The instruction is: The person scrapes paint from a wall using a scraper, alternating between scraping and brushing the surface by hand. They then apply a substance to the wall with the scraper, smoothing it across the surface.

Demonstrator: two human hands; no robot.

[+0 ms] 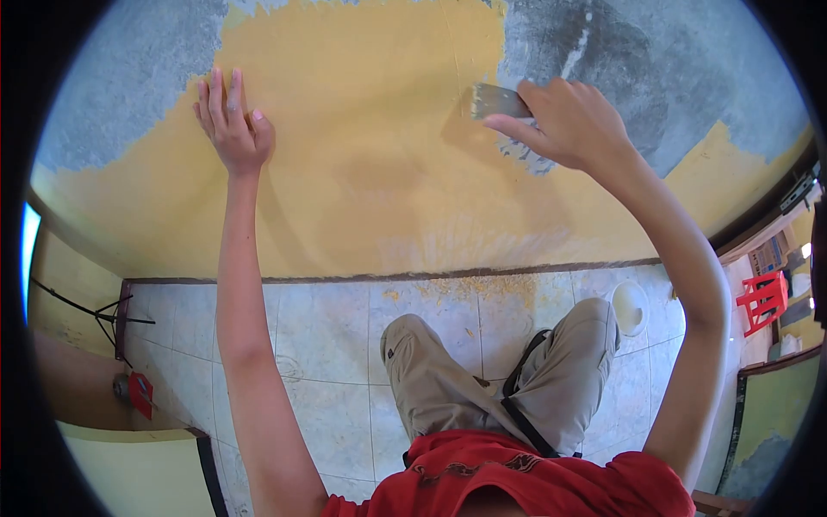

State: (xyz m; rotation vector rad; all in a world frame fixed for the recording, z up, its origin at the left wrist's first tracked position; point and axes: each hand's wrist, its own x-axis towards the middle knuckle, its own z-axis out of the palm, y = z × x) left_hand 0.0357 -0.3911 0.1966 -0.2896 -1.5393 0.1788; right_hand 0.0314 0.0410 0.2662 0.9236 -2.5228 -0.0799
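Observation:
My left hand (231,125) lies against the yellow painted wall (362,112), fingers spread, near the ragged edge of a bare grey patch (138,95). In my right hand (581,121) is a scraper (500,101), its wide flat blade pointing left. The blade is over the yellow paint beside a larger grey area (672,69) where the paint is off. Below the scraper a small scraped spot shows grey through the yellow. My fingers hide the scraper's handle.
Paint flakes (487,289) litter the tiled floor (327,414) along the wall's foot. A white bucket (630,308) stands by my right knee. A red plastic stool (763,302) is far right; a black tripod (108,317) and a red object (140,395) are at left.

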